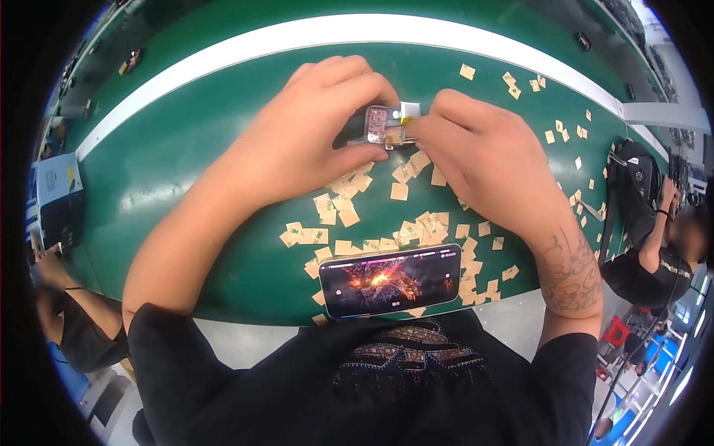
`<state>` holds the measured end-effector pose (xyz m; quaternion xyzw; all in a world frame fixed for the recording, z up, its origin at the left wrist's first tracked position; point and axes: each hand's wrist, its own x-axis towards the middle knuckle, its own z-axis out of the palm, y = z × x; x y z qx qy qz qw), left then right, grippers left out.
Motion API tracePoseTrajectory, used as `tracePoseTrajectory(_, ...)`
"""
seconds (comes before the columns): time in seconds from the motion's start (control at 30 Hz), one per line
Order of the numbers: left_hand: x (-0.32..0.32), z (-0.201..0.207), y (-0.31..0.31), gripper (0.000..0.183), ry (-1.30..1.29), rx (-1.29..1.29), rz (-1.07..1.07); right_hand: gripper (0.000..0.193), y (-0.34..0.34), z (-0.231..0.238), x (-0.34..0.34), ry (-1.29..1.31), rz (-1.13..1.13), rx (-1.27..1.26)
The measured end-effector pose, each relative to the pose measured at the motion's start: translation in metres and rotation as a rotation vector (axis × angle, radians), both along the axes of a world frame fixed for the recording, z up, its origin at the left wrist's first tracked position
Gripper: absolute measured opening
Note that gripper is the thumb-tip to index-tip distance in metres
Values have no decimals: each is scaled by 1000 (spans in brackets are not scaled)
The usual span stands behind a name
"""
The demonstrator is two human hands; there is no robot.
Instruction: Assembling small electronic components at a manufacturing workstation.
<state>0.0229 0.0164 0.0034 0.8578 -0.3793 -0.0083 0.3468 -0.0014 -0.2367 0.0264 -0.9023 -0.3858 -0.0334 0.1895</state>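
A small electronic device in a clear case (377, 123), with a reddish circuit board inside, is held just above the green table. My left hand (320, 111) is closed around its left side, thumb at the near edge and fingers at the far edge. At its right end sits a silver, yellow-taped piece (410, 110) that looks like a small battery. My right hand (483, 149) pinches at this piece, its fingertips partly hiding it. Beige paper squares (346, 208) lie scattered under and in front of both hands.
A phone (390, 281) showing a dark, fiery picture lies at the near table edge. More paper squares (513, 85) spread to the right. A white rail (357, 28) borders the far side. A box (59, 182) stands left, a black bag (636, 175) right; other people sit at both sides.
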Motion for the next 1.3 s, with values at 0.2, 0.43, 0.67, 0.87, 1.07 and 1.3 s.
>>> tracePoseTrajectory(0.2, -5, 8, -6, 51, 75, -3, 71, 20, 11, 3, -5, -133, 10, -86)
tracePoseTrajectory(0.43, -11, 6, -6, 49, 78, -24, 81, 20, 7, -8, -8, -4, -72, 54)
tracePoseTrajectory(0.67, -18, 8, -8, 47, -1, -18, 97, 24, 12, 9, -12, -101, -58, -108)
tracePoseTrajectory(0.87, -14, 5, -7, 45, 36, -14, 96, 23, 15, 2, -9, -107, -66, -70)
tracePoseTrajectory(1.07, -16, 1, -6, 45, 66, -28, 122, 15, -3, -27, 11, 352, -146, 532)
tracePoseTrajectory(1.3, -13, -3, -9, 46, -40, -82, 61, 25, -3, -22, 17, 195, -102, 343)
